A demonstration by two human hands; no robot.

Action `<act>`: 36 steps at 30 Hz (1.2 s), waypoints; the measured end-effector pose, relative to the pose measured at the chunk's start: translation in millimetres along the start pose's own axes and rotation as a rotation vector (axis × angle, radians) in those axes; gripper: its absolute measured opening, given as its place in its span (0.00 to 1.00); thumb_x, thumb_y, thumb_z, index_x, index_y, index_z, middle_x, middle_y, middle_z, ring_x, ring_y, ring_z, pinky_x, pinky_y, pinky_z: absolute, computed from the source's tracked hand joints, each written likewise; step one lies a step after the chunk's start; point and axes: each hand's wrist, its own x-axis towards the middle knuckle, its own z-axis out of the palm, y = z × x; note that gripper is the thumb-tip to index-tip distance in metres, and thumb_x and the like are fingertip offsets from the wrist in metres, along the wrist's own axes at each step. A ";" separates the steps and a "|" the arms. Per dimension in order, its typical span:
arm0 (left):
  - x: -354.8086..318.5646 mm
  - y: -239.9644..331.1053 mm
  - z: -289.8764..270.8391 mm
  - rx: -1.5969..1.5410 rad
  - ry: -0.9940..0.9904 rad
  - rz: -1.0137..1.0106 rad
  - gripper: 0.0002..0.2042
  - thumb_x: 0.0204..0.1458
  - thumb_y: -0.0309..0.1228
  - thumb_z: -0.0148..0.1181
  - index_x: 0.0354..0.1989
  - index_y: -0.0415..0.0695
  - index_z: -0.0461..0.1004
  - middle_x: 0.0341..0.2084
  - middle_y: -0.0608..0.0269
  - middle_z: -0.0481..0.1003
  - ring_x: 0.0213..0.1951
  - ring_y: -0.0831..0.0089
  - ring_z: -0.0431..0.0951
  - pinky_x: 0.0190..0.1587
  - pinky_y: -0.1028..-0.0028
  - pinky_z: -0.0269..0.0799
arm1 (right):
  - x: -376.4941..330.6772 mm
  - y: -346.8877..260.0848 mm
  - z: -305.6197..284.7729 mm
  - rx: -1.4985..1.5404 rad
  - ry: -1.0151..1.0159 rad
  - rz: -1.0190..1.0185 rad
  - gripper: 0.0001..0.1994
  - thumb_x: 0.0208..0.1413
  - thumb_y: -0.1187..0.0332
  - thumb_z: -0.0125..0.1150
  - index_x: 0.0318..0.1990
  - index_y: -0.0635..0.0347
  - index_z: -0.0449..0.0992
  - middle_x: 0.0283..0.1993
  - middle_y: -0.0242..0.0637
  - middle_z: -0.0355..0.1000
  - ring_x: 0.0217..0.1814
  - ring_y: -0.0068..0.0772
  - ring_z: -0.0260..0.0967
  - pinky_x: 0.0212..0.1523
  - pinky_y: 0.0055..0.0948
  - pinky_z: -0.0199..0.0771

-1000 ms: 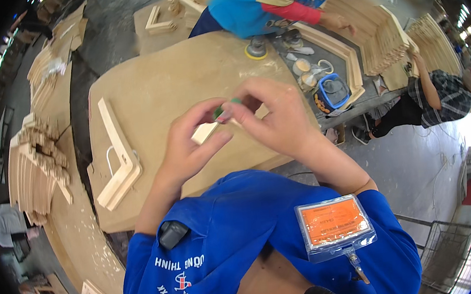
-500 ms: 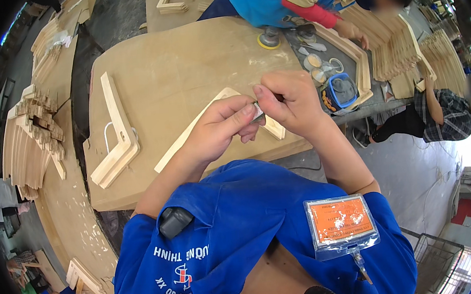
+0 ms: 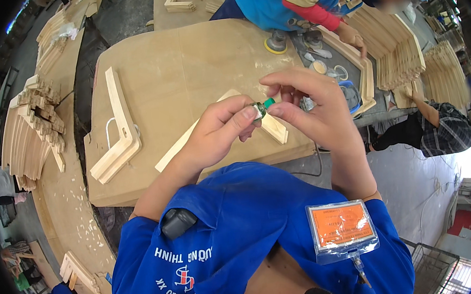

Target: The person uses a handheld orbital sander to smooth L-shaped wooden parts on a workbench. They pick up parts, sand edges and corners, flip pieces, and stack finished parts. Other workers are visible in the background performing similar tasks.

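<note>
My left hand (image 3: pixel 217 129) grips a small bottle (image 3: pixel 259 110) with a pale label, held up over the table in front of my chest. Its green cap (image 3: pixel 269 103) is on top, facing right. Beside the cap is my right hand (image 3: pixel 319 105), its fingers apart and curved; the thumb tip is close to the cap, and I cannot tell if it touches. Under my hands lies an angled wooden frame piece (image 3: pixel 181 143), partly covered by them. Another angled wooden piece (image 3: pixel 121 115) rests on the left of the brown tabletop (image 3: pixel 181 56).
At the table's far right edge is a sander (image 3: pixel 276 42), near a blue container (image 3: pixel 350 93) partly behind my right hand. Across the table, a co-worker (image 3: pixel 267 2) reaches toward stacked wooden pieces (image 3: pixel 387 41). More wooden pieces (image 3: pixel 25 139) are piled at the left.
My right hand has loosened from its closed grip at the bottle and moved slightly right, its fingers spreading. The green cap now shows. My left hand keeps hold of the bottle.
</note>
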 end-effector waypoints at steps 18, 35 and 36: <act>-11.4 19.5 3.0 -0.159 -0.132 -0.024 0.17 0.61 0.43 0.47 0.33 0.38 0.70 0.20 0.66 0.65 0.22 0.75 0.64 0.26 0.75 0.62 | -19.8 -22.6 -13.8 0.085 0.084 -0.148 0.09 0.42 0.85 0.59 0.33 0.65 0.76 0.32 0.38 0.71 0.34 0.29 0.68 0.34 0.23 0.66; -32.4 93.6 80.7 -0.259 -0.378 1.165 0.21 0.59 0.37 0.51 0.18 0.33 0.70 0.12 0.58 0.65 0.10 0.71 0.63 0.11 0.75 0.52 | -55.8 -24.0 -4.1 0.199 0.153 -0.019 0.09 0.44 0.83 0.60 0.36 0.68 0.76 0.31 0.38 0.73 0.31 0.27 0.66 0.32 0.22 0.65; -35.7 95.1 85.8 -0.296 -0.322 1.149 0.21 0.60 0.37 0.50 0.18 0.33 0.69 0.10 0.59 0.63 0.09 0.72 0.61 0.10 0.75 0.50 | -57.2 -23.0 -3.5 0.204 0.148 -0.001 0.09 0.44 0.83 0.60 0.35 0.68 0.76 0.31 0.38 0.73 0.31 0.27 0.66 0.32 0.22 0.65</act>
